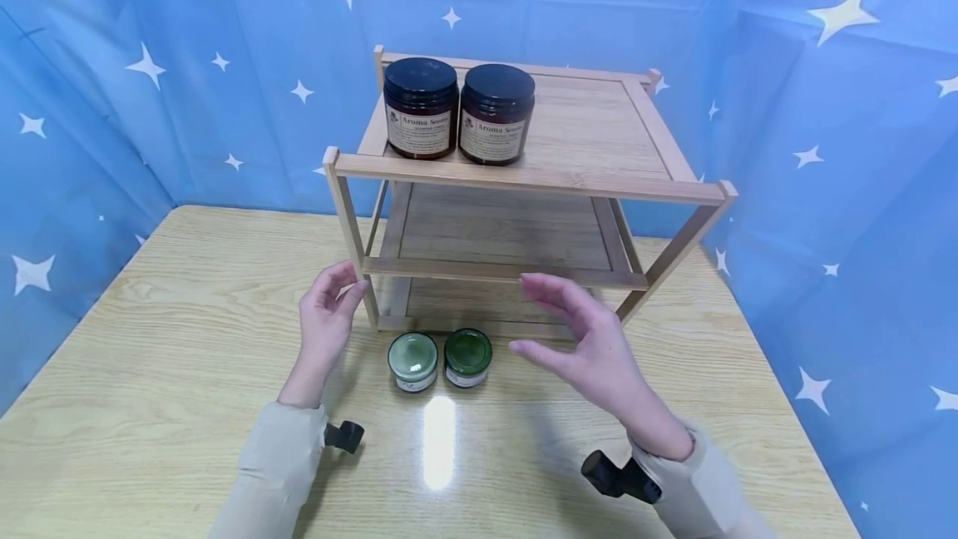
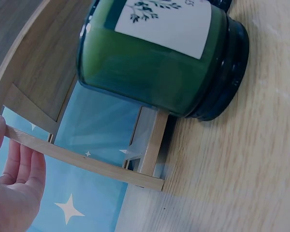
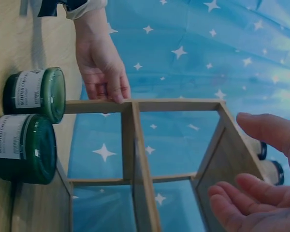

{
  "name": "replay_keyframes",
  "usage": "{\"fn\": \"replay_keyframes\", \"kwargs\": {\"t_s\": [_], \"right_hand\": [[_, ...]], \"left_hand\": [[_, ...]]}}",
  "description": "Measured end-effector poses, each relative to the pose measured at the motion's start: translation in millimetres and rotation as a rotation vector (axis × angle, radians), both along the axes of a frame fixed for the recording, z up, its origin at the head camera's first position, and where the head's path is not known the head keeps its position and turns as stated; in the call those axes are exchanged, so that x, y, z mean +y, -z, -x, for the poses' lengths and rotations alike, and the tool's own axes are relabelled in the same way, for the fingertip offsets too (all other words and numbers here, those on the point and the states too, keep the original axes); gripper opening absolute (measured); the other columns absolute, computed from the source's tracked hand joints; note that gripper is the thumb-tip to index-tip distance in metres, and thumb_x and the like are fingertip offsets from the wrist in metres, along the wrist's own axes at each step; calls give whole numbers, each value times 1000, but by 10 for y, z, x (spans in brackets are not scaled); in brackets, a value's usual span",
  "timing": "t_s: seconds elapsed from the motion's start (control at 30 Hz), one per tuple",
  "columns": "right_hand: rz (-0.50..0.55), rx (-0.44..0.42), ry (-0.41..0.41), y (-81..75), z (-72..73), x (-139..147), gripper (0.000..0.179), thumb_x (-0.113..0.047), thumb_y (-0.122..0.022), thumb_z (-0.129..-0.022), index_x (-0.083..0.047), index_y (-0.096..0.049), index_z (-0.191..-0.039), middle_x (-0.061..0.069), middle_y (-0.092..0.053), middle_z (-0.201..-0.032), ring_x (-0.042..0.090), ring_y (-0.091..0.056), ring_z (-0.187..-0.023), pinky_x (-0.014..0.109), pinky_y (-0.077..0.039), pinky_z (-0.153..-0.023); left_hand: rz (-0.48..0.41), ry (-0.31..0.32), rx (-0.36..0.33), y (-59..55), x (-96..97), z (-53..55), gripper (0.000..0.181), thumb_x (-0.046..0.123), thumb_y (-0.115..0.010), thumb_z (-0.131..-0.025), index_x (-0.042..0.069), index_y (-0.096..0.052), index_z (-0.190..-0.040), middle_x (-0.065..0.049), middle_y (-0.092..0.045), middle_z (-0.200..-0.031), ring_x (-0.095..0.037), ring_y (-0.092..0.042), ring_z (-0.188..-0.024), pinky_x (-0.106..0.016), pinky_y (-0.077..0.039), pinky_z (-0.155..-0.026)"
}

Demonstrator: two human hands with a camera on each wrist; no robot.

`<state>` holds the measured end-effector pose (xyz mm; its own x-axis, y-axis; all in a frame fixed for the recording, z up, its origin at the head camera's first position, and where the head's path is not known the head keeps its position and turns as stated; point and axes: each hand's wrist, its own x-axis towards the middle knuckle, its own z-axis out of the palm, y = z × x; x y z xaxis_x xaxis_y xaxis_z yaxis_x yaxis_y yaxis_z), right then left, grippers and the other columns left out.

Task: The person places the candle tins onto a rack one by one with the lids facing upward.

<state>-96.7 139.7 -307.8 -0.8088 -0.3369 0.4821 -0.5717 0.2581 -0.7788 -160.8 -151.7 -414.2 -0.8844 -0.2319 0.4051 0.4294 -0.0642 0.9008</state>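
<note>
My left hand [image 1: 327, 306] holds the front left leg of a wooden shelf rack [image 1: 531, 177]; in the left wrist view, thumb and fingers lie on either side of the leg [image 2: 67, 153]. Before the rack's right half, my right hand [image 1: 591, 348] is held in the air, thumb and fingers spread apart around nothing. Between the hands, a light green candle jar [image 1: 413, 358] and a dark green candle jar [image 1: 467, 352] stand side by side on the table. Their dark lid ends appear to face down, and their white labels show in the right wrist view.
Two brown jars with black lids, a left one [image 1: 421, 111] and a right one [image 1: 496, 116], stand on the rack's top shelf at the left. The wooden table [image 1: 187, 339] extends to both sides. A blue star-patterned cloth [image 1: 247, 65] hangs behind and beside it.
</note>
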Motion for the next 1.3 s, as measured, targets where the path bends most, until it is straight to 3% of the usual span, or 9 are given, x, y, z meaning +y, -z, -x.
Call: {"fn": "replay_keyframes", "kwargs": {"t_s": [0.2,0.73,1.07,1.3], "right_hand": [[-38,-49,12,137,-10,-6,59,9,-78,-68,6,-53,-121,15,-58,-122,28,-55,-112,30,-47,-98],[-71,-125,-9,529,18,-76,56,1,-79,-70,5,-54,-120,15,-60,-119,26,-57,-107,41,-49,-95],[-109,-238,20,762,89,-133,68,-2,-82,-66,4,-50,-125,20,-60,-114,39,-55,-107,44,-48,-96],[-145,-324,33,914,141,-160,76,-9,-84,-65,3,-46,-129,21,-57,-117,37,-53,-110,45,-46,-99]], "left_hand": [[-11,4,12,5,3,7,27,-18,-55,-83,-9,-57,-109,6,-62,-93,-9,-59,-92,-20,-52,-87],[-22,-1,11,13,2,8,27,-19,-55,-83,-8,-58,-108,6,-62,-93,-9,-59,-91,-20,-53,-87],[-23,4,9,7,6,-1,27,-18,-55,-83,-10,-57,-109,6,-62,-93,-8,-59,-91,-19,-53,-87],[-21,6,30,6,5,3,28,-19,-55,-83,-6,-59,-108,6,-63,-92,-8,-59,-90,-19,-53,-86]]}}
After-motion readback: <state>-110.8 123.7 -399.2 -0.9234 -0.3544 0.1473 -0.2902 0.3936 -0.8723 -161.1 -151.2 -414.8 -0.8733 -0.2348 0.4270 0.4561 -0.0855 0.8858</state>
